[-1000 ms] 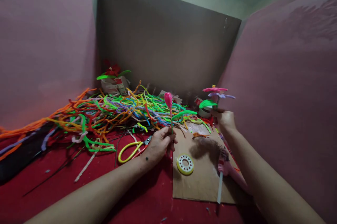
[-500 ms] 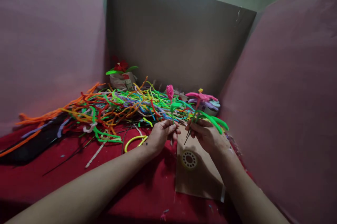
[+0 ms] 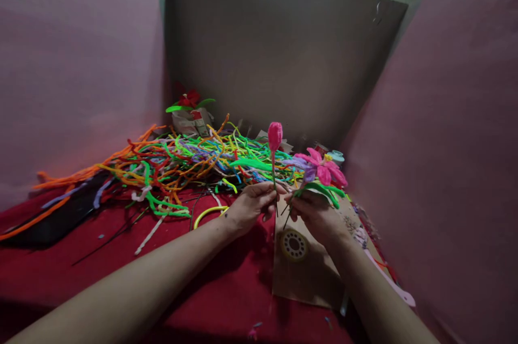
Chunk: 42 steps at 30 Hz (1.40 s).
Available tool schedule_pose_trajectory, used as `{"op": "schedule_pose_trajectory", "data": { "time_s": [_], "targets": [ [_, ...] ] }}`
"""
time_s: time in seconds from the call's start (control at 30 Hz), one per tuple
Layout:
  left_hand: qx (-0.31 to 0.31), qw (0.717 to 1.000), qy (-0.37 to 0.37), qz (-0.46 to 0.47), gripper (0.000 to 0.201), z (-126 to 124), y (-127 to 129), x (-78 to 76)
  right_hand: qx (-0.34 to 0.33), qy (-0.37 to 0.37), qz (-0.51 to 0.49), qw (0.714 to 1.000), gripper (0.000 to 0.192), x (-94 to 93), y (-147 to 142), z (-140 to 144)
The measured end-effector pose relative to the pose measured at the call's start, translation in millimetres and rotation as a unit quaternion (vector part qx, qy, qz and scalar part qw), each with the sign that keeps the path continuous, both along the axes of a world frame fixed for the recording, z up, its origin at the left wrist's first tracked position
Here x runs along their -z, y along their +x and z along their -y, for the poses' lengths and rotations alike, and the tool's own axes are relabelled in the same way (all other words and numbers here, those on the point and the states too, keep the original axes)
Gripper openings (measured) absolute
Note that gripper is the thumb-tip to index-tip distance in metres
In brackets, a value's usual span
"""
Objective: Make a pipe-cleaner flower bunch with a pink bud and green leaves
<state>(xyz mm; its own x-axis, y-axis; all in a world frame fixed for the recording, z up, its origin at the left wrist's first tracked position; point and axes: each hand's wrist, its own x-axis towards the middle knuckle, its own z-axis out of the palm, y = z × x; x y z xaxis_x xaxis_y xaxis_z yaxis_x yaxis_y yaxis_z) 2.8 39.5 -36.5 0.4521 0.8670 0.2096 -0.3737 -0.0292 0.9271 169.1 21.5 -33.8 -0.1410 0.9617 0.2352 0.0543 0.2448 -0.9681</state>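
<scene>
Your left hand (image 3: 250, 205) has its fingers pinched on the stem of a pink bud flower (image 3: 274, 136), held upright w/ a green leaf sticking out to the left. Your right hand (image 3: 314, 213), just beside it, has fingers clenched round the stems of a pink open flower (image 3: 321, 167) w/ green leaves, tilted right. Both are above the red bench (image 3: 101, 274), over a cardboard sheet (image 3: 307, 279) carrying a round yellow-white tape roll (image 3: 294, 244). Behind: a tangled pile of pipe cleaners (image 3: 162, 163), yellow scissor handle (image 3: 206, 214) partly hidden by your left wrist, red flower (image 3: 188, 100) at the back.
</scene>
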Motion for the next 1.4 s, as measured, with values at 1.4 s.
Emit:
{"op": "schedule_pose_trajectory", "data": {
  "time_s": [1.4],
  "targets": [
    [-0.060,0.988,0.111,-0.089,0.030,25,22,4.6,0.062,0.035,-0.002,0.997,0.014,0.2,-20,20]
  ]
}}
